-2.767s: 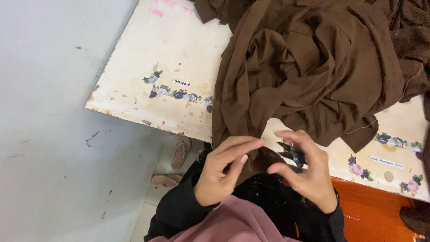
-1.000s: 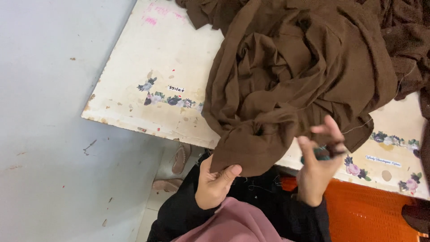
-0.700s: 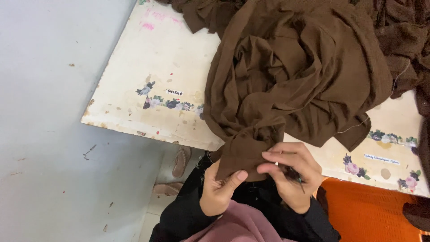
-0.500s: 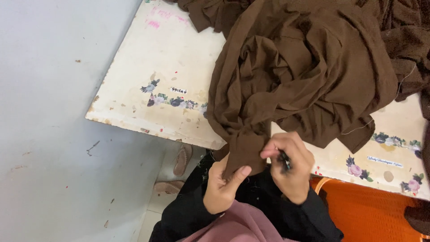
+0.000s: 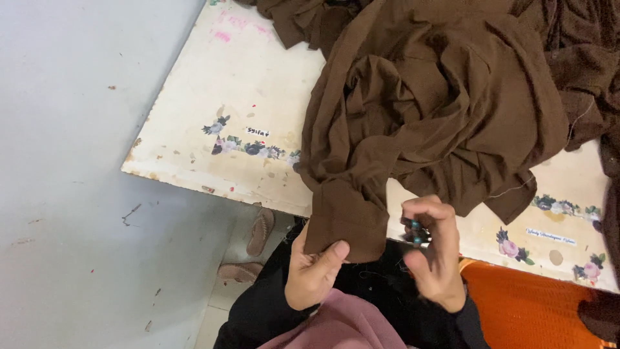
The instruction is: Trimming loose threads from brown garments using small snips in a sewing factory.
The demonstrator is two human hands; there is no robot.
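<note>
Left hand (image 5: pixel 314 274): fingers closed, thumb pinching the hemmed end of the brown fabric (image 5: pixel 439 110), which hangs over the near edge of the bench (image 5: pixel 213 77). The fabric is likely soft, light and limp; the folded hem gives the firmest hold. Its free end points down toward the person, long axis running away across the bench. Right hand (image 5: pixel 434 258): fingers closed around a small clipper (image 5: pixel 414 232).

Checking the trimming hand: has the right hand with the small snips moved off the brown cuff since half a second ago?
Yes. The right hand with the snips has shifted right along the table edge, clear of the brown cuff.
</note>
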